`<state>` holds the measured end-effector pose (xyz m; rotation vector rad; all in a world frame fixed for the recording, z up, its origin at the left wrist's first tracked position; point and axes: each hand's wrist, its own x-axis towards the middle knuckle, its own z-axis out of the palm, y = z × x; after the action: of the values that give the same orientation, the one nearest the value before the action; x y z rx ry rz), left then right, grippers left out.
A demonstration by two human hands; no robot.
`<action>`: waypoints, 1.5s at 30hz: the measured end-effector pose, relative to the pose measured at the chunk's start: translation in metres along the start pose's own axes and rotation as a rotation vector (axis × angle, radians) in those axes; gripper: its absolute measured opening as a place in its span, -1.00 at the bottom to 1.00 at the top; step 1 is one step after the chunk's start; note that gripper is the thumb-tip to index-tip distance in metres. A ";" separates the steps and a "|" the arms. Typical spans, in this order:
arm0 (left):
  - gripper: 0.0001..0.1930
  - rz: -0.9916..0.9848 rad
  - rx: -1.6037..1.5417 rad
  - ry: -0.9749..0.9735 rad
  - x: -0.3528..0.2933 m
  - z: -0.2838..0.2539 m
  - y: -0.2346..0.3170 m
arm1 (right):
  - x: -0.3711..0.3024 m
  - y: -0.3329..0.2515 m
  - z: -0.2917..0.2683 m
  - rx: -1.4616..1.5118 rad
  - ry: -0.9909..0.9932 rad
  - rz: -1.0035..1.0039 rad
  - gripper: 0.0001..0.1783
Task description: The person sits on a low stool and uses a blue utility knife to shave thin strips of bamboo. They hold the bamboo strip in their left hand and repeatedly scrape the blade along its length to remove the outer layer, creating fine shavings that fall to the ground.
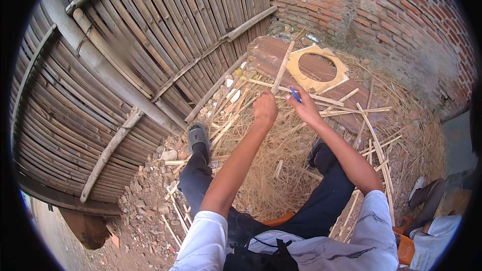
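My left hand [265,108] is closed around the lower end of a long pale bamboo strip [284,65], which points away from me and slants up to the right. Just beside it, my right hand [306,108] grips a slim blue-handled tool [295,94]; its tip and exact kind are too small to make out. The two hands are close together above the straw-like shavings. Beyond them a yellowish wooden panel [327,85] with a large round hole lies on a brown board [265,52].
Bamboo shavings [271,170] cover the ground between my legs, with loose strips [382,163] on both sides. A bamboo slat wall [165,35] stands left, a brick wall [321,0] behind. Rubble [140,190] lies lower left. Another person's leg [426,198] shows at lower right.
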<state>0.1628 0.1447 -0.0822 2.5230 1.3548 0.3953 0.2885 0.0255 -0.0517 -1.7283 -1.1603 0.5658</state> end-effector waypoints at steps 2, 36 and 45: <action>-0.47 0.005 0.051 0.051 -0.004 0.005 -0.002 | 0.010 0.000 -0.002 -0.045 -0.015 0.038 -0.28; -0.43 0.050 0.165 0.098 -0.042 0.081 -0.057 | 0.074 0.053 0.043 -0.726 -0.223 0.056 -0.40; -0.60 -0.015 0.036 0.161 -0.042 0.117 -0.092 | 0.063 0.036 0.067 -0.792 -0.336 0.020 -0.39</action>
<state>0.1108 0.1478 -0.2281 2.5558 1.4495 0.5871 0.2811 0.1076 -0.1060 -2.3645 -1.7656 0.4419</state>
